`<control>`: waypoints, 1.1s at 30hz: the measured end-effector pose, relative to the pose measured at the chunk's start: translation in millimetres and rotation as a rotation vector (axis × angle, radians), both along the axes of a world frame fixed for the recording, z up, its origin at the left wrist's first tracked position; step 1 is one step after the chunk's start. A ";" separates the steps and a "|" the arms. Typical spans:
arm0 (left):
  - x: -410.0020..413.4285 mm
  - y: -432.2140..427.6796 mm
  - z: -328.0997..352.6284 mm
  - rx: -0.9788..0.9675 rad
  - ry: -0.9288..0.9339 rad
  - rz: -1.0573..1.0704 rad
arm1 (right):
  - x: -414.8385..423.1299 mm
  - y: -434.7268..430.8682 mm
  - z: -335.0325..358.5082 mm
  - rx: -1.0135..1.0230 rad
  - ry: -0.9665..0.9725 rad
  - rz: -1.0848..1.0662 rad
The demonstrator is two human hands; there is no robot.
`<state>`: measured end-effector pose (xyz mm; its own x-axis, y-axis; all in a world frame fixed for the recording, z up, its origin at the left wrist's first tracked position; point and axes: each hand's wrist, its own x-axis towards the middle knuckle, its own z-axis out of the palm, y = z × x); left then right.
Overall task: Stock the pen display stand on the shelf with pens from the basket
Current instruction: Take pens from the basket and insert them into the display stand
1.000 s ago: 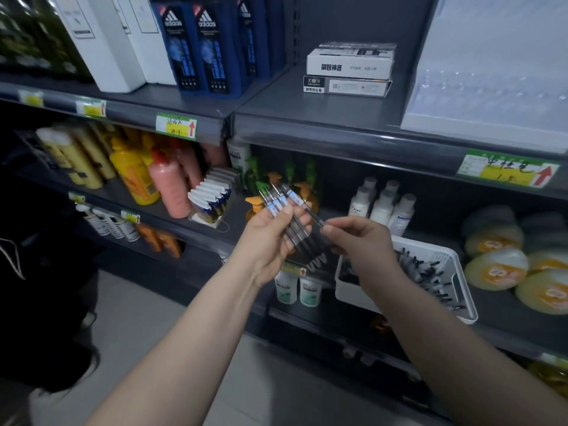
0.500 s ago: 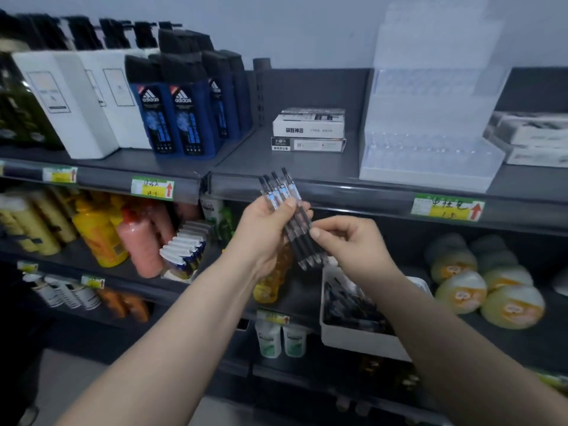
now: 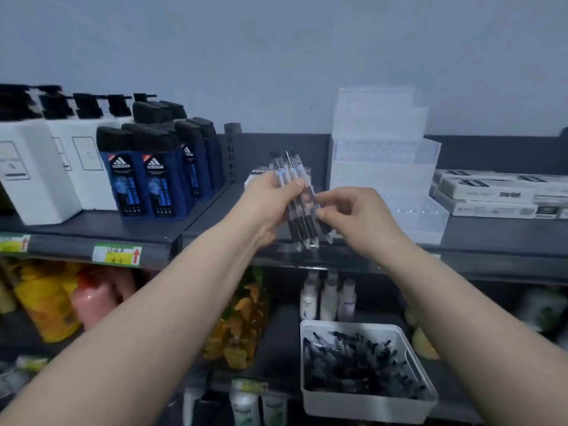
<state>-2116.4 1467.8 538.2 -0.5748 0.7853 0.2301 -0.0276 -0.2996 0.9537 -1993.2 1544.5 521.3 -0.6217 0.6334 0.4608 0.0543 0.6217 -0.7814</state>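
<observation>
We're in a retail shop. Evidence: dark metal shelving (image 3: 70, 248) with yellow price tags (image 3: 116, 255) on its edge, down-left of where the left hand (image 3: 264, 204) grips the pens (image 3: 302, 229). Rows of identical adidas bottles (image 3: 129, 179) left of the grip, stacked boxed stock (image 3: 485, 192) to its right, small toiletry bottles (image 3: 327, 298) below it.

Blue adidas bottles (image 3: 153, 182) beside white boxes (image 3: 33, 173).

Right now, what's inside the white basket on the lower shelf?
The white basket holds a loose heap of pens with dark parts, lying crisscrossed. Its floor is covered by them, so whatever lies underneath cannot be seen.
</observation>
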 end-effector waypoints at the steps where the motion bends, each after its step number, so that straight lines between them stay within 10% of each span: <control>1: -0.9 5.1 5.2 -0.015 0.046 0.018 | -0.8 3.3 5.3 0.024 -0.014 -0.017; 16: -22.1 64.5 40.9 0.008 0.128 0.060 | -4.6 86.7 58.9 -0.091 0.084 -0.145; 33: -35.8 81.2 19.7 -0.026 0.103 0.010 | -34.9 107.3 26.1 0.109 -0.272 -0.329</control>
<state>-2152.2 1549.0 557.9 -0.5572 0.7860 0.2679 0.0743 -0.2741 0.9588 -2028.1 1651.8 547.4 -0.5027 0.7746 0.3837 0.4579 0.6151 -0.6419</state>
